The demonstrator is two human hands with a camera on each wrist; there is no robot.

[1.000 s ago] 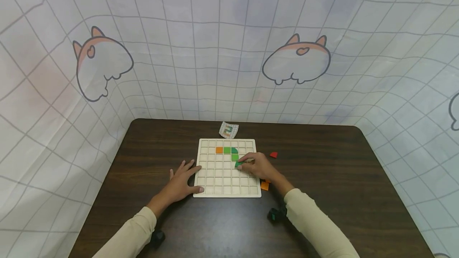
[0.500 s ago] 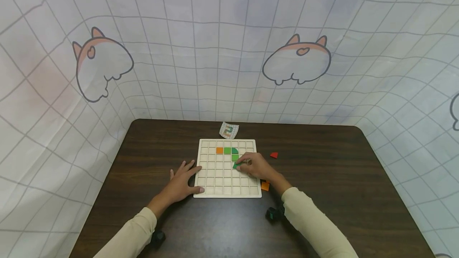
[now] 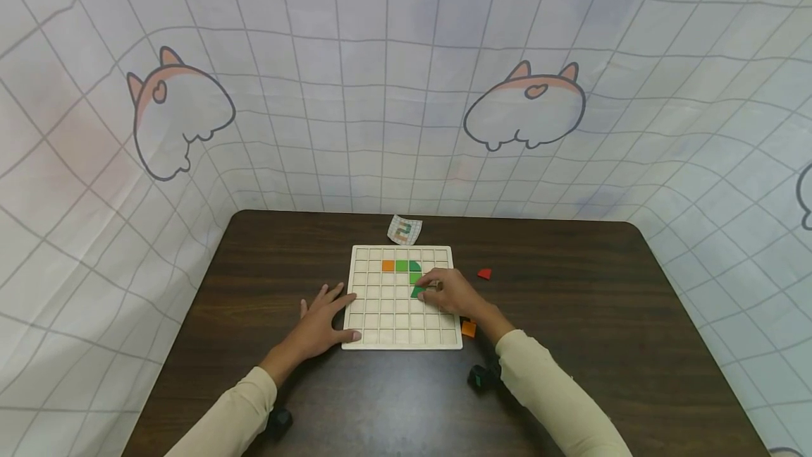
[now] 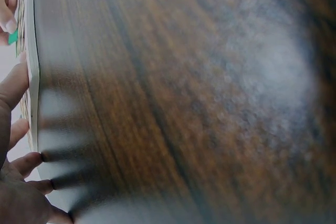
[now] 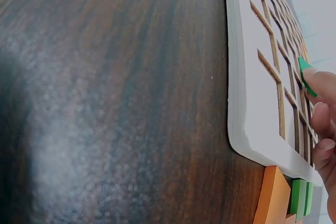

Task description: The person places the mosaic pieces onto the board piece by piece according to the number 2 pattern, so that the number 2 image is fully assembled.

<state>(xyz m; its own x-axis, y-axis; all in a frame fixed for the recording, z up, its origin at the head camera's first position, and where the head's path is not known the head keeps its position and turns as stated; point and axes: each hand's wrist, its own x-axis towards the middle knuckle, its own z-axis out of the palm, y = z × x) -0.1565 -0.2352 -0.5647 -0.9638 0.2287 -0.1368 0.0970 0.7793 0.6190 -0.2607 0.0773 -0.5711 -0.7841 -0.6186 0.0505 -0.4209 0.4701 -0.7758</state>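
Note:
A white grid board (image 3: 380,312) lies on the dark wooden table. In its upper cells sit an orange square tile (image 3: 388,266), a green square tile (image 3: 402,266), a dark green rounded tile (image 3: 415,266) and, below that one, another green square tile (image 3: 415,278). My right hand (image 3: 453,293) pinches a green tile (image 3: 416,292) between thumb and fingertips, just under that column; whether it touches the board I cannot tell. With spread fingers, my left hand (image 3: 323,323) rests at the board's left edge, thumb and a finger on the rim.
A red tile (image 3: 485,273) lies right of the board. Orange tiles (image 3: 468,329) rest by its lower right edge, with green tiles (image 5: 298,199) beside them in the right wrist view. A small pattern card (image 3: 404,230) lies behind the board. A patterned curtain (image 3: 406,90) surrounds the table.
My right hand has shifted slightly left with the green tile, which has turned and now sits closer under the green square. The left hand stays where it was.

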